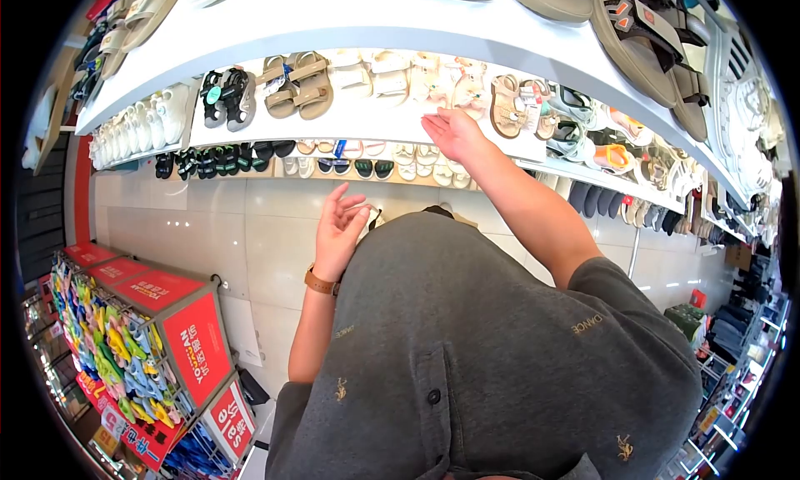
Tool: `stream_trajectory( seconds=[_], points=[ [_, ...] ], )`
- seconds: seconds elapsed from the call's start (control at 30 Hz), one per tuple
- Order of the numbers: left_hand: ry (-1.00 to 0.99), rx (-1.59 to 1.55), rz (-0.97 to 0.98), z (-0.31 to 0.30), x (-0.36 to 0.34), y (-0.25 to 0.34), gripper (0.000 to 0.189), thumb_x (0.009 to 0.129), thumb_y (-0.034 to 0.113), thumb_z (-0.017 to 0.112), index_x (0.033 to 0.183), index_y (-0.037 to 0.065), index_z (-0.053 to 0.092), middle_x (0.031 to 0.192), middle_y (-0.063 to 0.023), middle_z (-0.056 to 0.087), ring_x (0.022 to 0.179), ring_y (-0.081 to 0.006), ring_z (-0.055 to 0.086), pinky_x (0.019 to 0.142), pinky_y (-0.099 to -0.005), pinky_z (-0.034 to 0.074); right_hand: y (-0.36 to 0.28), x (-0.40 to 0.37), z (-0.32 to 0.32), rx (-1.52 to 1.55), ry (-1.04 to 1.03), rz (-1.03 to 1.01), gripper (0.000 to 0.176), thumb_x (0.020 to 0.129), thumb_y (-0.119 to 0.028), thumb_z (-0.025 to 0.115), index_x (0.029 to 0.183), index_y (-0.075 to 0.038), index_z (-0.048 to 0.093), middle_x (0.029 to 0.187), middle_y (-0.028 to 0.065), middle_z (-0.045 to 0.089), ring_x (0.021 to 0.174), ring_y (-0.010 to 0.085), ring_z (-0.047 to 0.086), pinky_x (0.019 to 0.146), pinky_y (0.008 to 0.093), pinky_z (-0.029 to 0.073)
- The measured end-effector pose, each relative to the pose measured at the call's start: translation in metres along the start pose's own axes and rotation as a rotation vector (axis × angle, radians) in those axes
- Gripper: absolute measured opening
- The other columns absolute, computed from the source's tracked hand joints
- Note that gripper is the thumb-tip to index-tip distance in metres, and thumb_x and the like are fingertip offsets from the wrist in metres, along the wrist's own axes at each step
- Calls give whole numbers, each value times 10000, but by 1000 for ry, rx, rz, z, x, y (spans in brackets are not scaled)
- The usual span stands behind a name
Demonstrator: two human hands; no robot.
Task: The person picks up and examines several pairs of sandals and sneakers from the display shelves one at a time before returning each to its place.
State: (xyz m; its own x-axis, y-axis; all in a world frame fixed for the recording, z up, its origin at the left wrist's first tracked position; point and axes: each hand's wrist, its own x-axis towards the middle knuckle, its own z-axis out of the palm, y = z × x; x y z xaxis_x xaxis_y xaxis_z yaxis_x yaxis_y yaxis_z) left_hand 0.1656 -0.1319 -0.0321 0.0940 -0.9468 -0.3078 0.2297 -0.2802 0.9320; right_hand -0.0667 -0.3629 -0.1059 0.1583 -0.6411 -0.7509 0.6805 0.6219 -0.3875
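My right hand (451, 133) reaches to the front edge of the lit white shelf (367, 123), palm up with its fingers apart and nothing in it. Just beyond it lie pale pink sandals (468, 87), and tan sandals (507, 107) sit to its right. My left hand (337, 226) is raised in front of my body, empty, with its fingers loosely spread. A brown strap (319, 283) circles the left wrist. Farther left on the shelf are brown two-strap sandals (312, 86) and black-and-grey sandals (238, 99).
An upper shelf (350, 35) with large sandals overhangs the middle one. Below is a low row of slippers (364, 169). Colourful slippers fill a rack (108, 347) with red signs (197, 347) at lower left. Tiled floor (283, 230) shows between.
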Motion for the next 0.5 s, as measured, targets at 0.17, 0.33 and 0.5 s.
stream_trajectory(
  seconds=[0.17, 0.33, 0.5],
  points=[
    [-5, 10, -19, -2, 0, -3, 584, 969, 56, 688, 1482, 47, 410, 1254, -121, 625, 1101, -160, 643, 951, -289, 521, -3, 7, 17, -3, 77, 8, 315, 1044, -166, 577, 1265, 33, 472, 1203, 193, 567, 1172, 310, 587, 979, 396, 564],
    [-12, -4, -50, -4, 1, -7, 554, 966, 65, 695, 1461, 51, 447, 1252, -119, 632, 1097, -150, 634, 955, -289, 519, 5, -35, 5, -113, -59, -93, 288, 1063, -164, 538, 1271, 28, 484, 1239, 192, 578, 1167, 307, 604, 985, 389, 554],
    [29, 118, 97, -3, 5, -3, 521, 943, 71, 717, 1421, 56, 511, 1272, -122, 624, 1115, -172, 632, 973, -314, 516, 12, -99, -24, -502, -197, -366, 290, 1083, -147, 469, 1318, 19, 503, 1253, 144, 619, 1140, 244, 640, 971, 376, 555]
  ],
)
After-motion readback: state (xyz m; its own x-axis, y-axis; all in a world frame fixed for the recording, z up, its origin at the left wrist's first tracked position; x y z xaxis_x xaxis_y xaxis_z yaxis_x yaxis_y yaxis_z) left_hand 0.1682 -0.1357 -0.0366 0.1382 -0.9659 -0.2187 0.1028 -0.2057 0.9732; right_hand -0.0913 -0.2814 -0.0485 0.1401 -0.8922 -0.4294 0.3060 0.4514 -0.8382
